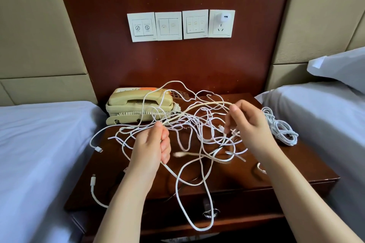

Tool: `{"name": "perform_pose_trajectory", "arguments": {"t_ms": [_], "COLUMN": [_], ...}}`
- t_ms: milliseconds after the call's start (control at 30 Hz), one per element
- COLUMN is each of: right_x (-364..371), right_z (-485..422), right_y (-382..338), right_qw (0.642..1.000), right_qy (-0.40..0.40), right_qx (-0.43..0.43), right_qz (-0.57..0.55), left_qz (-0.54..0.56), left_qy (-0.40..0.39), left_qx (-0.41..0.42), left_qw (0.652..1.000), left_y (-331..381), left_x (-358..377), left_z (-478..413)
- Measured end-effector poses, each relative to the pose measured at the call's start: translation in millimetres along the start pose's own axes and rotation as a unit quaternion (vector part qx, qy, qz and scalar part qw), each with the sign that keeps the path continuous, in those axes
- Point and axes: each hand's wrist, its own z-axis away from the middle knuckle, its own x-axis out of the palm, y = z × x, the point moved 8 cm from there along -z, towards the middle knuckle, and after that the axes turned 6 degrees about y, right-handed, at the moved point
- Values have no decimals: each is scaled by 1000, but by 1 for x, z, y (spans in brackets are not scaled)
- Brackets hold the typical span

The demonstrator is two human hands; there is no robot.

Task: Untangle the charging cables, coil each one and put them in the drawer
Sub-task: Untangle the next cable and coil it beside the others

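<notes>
While our left hand [153, 144] curls tight round one pale strand of the cables [197, 124], our right hand [248, 122] pinches the same strand between thumb and forefinger where it arcs across, with the other fingers loosely bent. The tangle sprawls over the nightstand [276, 173] in front of the phone [138, 104], and loops hang down past the shut drawer [246, 211]. A coiled cable [282, 128] lies at the nightstand's right edge, and we find the print on the wall switches [167, 25], beside a white charger [224, 18], too small to read.
</notes>
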Motion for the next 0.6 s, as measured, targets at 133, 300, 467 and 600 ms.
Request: {"name": "perform_pose_trajectory", "arguments": {"t_ms": [133, 300, 467, 600], "right_x": [-13, -11, 5, 4], "right_z": [0, 0, 12, 17], "right_y": [-3, 6, 9, 2], "right_qw": [999, 998, 954, 944], "right_qy": [46, -17, -171, -154], "right_qx": [5, 19, 26, 57], "right_qz": [-9, 60, 246, 287], "left_qz": [21, 36, 19, 1], "left_qy": [12, 32, 8, -58], "left_qx": [-10, -41, -48, -35], "left_qw": [1000, 998, 999, 998], "left_y": [-5, -13, -15, -9], "left_x": [0, -4, 2, 20], "left_z": [-6, -11, -7, 4]}}
